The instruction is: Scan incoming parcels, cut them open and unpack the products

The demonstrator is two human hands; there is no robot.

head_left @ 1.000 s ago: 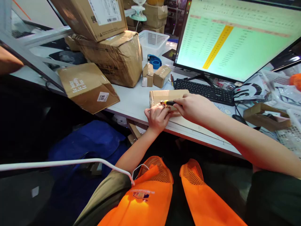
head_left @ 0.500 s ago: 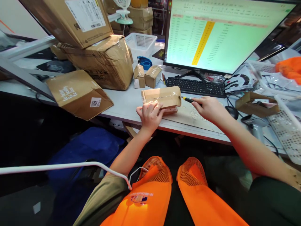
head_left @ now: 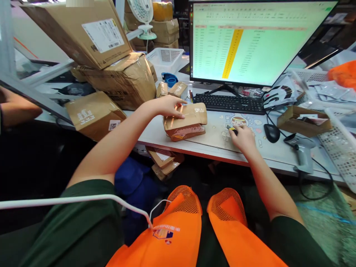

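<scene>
A small cardboard box (head_left: 186,120) sits near the front edge of the desk, tilted, with pink material showing along its open side. My left hand (head_left: 168,106) reaches over its top left part, thumb and fingers pressed on the cardboard; some fingertips are hidden behind it. My right hand (head_left: 243,139) is closed around a yellow and black utility knife (head_left: 231,128), low over the printed desk mat (head_left: 219,129), apart from the box. Most of the knife is hidden in the palm.
Large cartons (head_left: 119,81) are stacked at the left. A monitor (head_left: 258,44) and keyboard (head_left: 228,103) stand behind the mat. To the right are a mouse (head_left: 272,132), barcode scanner (head_left: 303,155) and open carton (head_left: 303,120). Another person's arm (head_left: 19,105) shows at far left.
My right hand has drawn the knife away from the box, down and right onto the mat. My left hand has shifted from the box's front to its top, and the box has turned.
</scene>
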